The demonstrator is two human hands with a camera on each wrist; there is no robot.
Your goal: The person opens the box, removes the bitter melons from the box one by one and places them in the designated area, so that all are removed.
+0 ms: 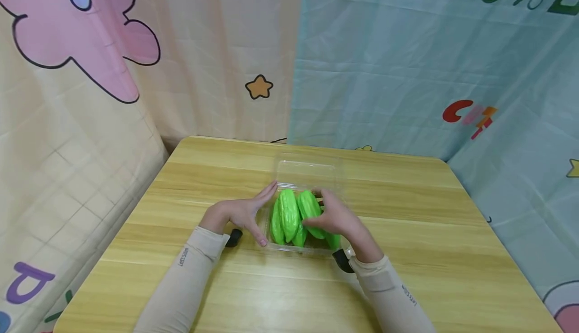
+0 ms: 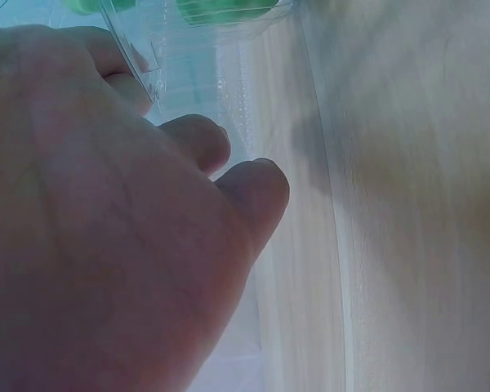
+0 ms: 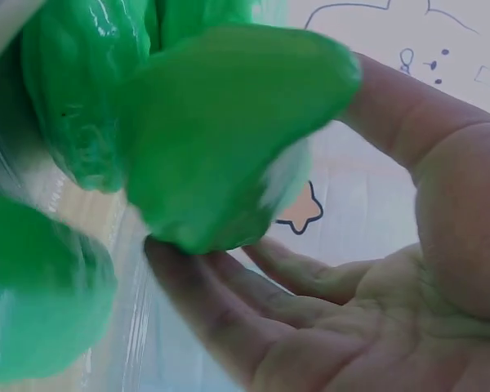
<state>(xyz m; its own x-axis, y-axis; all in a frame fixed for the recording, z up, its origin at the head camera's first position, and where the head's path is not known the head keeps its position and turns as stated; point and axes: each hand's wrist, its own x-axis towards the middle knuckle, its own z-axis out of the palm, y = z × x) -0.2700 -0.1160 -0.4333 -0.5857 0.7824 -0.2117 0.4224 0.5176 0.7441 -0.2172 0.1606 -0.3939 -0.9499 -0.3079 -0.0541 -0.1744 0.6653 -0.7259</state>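
A clear plastic clamshell box (image 1: 289, 247) stands on the table with several glossy, bright green, ridged, elongated pieces (image 1: 289, 210) in it, like model fruit or vegetables. My right hand (image 1: 338, 216) holds one green piece (image 1: 309, 207) between thumb and fingers, tilted over the others. In the right wrist view this green piece (image 3: 229, 139) spans from thumb to fingertips, with other pieces beside it. With thumb and fingers spread, my left hand (image 1: 246, 213) is at the left side of the box. The left wrist view shows its fingers (image 2: 257, 192) close to the clear plastic wall (image 2: 229, 90).
The box's clear lid (image 1: 309, 172) lies folded back toward the far table edge. Under everything is a light wood-grain table (image 1: 217, 172). Printed cloth curtains (image 1: 217, 46) hang behind and at both sides. Dark straps (image 1: 342, 261) show at the wrists.
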